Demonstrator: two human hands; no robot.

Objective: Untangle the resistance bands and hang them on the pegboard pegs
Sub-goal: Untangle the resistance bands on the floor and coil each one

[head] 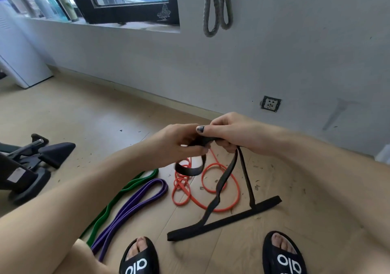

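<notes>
both hands grip the black band (pixel 223 176) above the floor (pixel 84 115): left hand (pixel 179 145) and right hand (pixel 230 132) pinch its top, its lower loop resting beside the orange band (pixel 219 168), purple band (pixel 135 204) and green band (pixel 118 195).

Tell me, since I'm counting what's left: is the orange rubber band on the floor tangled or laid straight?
Tangled: the orange rubber band lies in several overlapping coils on the wooden floor.

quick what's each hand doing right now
Left hand: fingers pinching the flat black rubber resistance band.
Right hand: fingers curled round the same band's top.
</notes>
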